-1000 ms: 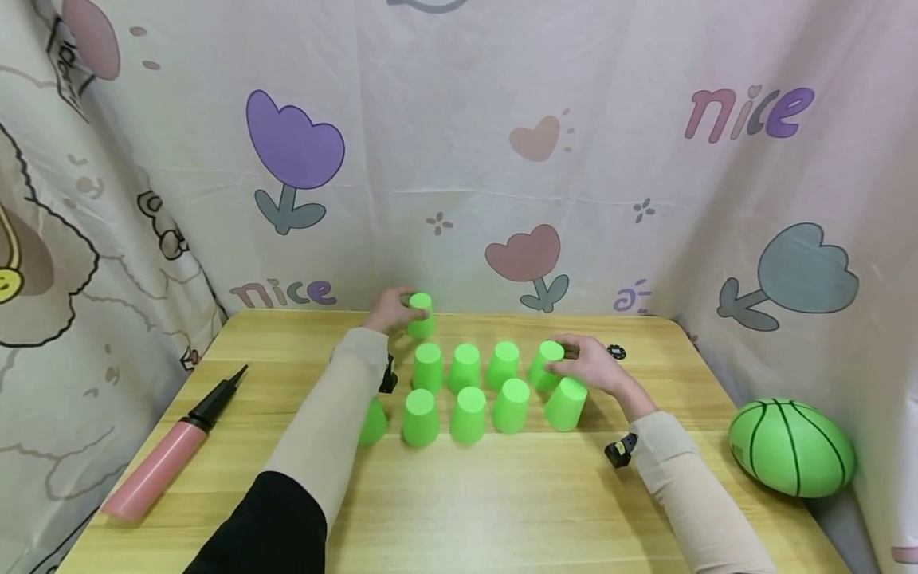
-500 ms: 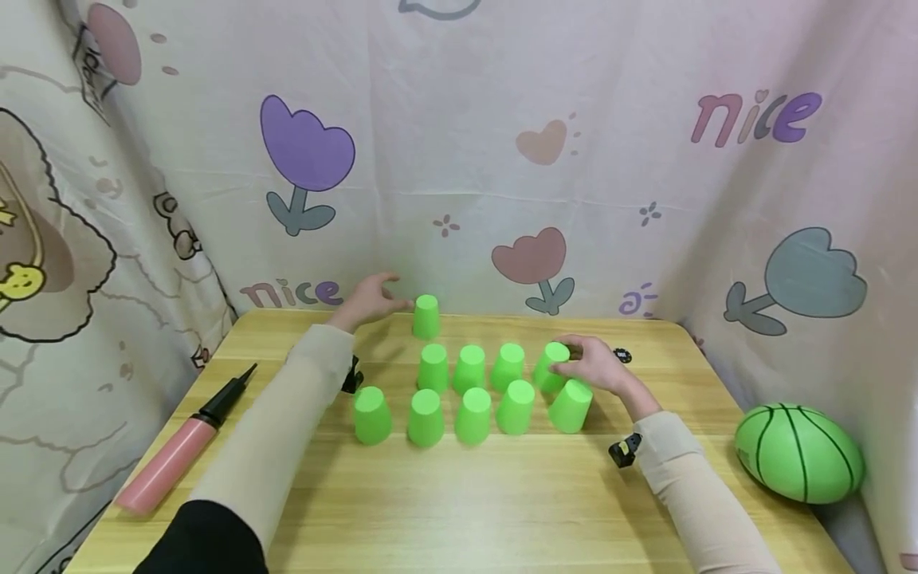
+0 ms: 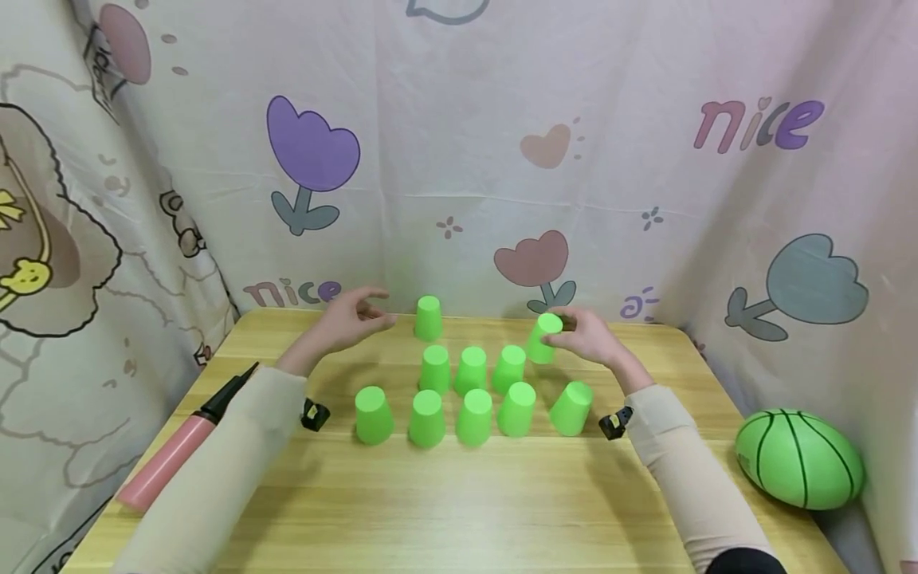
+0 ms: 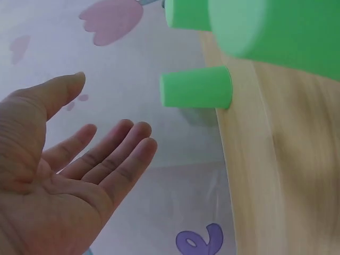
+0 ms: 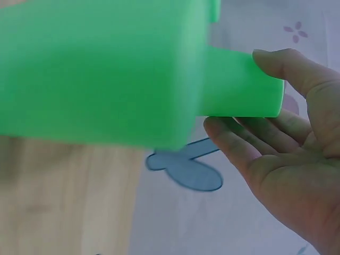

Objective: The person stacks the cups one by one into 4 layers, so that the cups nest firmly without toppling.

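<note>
The right hand (image 3: 584,335) pinches a bright green plastic cup (image 3: 543,338), plain, tapered and bottom-up, holding it tilted just above the desk (image 3: 459,510) at about 1 o'clock from the cluster of matching upturned cups (image 3: 466,395). The left hand (image 3: 344,323) holds nothing, its fingers loosely spread and apart, just at 9 o'clock of a lone upturned cup (image 3: 428,317) that stands at the far edge of the desk. A pink air pump (image 3: 172,454) lies at 8 o'clock of the cluster and a green ball (image 3: 798,458) at 4 o'clock.
</note>
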The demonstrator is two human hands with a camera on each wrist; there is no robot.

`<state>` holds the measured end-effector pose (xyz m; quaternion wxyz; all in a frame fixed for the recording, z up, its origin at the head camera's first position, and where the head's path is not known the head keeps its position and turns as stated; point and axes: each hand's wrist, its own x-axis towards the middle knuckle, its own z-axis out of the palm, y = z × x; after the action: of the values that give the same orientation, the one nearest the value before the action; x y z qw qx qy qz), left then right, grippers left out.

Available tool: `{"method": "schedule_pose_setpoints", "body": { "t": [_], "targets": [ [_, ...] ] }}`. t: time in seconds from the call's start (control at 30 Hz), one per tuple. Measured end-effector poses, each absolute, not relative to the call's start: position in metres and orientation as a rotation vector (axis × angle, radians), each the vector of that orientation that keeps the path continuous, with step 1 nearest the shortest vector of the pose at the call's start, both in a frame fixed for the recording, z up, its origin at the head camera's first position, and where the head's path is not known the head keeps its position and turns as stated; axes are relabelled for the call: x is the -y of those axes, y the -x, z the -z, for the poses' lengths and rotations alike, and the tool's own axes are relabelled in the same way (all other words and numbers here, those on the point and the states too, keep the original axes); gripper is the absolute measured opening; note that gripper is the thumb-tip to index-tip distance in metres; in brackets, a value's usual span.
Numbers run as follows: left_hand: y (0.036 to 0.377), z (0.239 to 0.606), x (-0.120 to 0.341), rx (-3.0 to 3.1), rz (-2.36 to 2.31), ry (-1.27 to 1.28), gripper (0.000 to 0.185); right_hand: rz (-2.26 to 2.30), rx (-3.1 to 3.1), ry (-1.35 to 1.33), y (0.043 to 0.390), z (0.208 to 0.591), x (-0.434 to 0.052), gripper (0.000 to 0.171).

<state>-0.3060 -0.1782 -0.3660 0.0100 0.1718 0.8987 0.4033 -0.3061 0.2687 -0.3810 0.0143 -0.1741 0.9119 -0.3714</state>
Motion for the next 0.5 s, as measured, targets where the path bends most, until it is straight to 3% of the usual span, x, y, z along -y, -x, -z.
{"method": "schedule_pose_setpoints", "body": {
  "t": [0.5],
  "targets": [
    [0.234, 0.401, 0.209, -2.732, -1.306, -0.582, 0.057, 1.178, -2.819, 0.65, 0.341, 0.348, -0.204, 0.051]
  ]
}}
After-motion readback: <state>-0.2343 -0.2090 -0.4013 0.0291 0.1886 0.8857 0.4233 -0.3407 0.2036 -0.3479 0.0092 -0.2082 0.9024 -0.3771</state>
